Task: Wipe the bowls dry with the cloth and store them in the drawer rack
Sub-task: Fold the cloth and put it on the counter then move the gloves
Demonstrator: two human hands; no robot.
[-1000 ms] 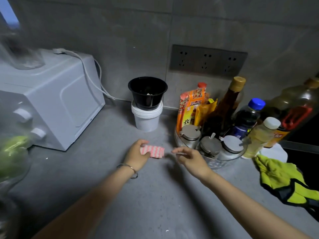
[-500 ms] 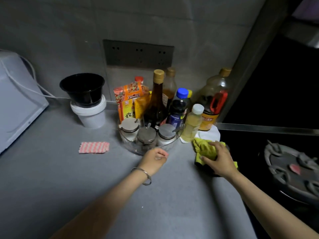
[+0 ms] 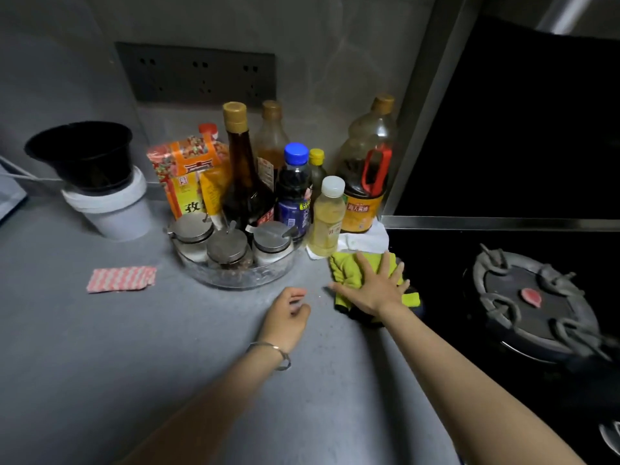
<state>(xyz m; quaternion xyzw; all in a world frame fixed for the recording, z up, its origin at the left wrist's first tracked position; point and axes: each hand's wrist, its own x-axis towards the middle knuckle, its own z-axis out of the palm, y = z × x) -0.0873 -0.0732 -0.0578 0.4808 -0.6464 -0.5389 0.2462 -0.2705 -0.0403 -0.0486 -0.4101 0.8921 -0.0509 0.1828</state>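
Reaching in from the lower right, the right arm runs nearly straight across the grey counter (image 3: pixel 100 364). The right hand (image 3: pixel 372 288) lies palm down on the yellow-green cloth (image 3: pixel 344 268), its fingers straight and fanned wide and its thumb stretched out to the left. The cloth sits bunched at the counter's right end, beside the black hob (image 3: pixel 436 280). It lies just in front of a white-capped bottle of pale yellow liquid (image 3: pixel 327 223). The left arm comes up the middle of the view with a thin metal bangle (image 3: pixel 271 352) at the wrist. The left hand (image 3: pixel 288 313) has its fingers loosely curled and holds nothing, and it is close to the right hand without touching it. Whether it rests on the counter cannot be told. A black bowl (image 3: pixel 84 156) stands upright in the mouth of a white tub (image 3: pixel 110 213) at the far left by the wall, well apart from both hands. Between the tub and the cloth, a clear round tray (image 3: pixel 235 280) carries lidded jars, bottles and packets. A pink striped pad (image 3: pixel 120 279) lies flat to the left of the tray.
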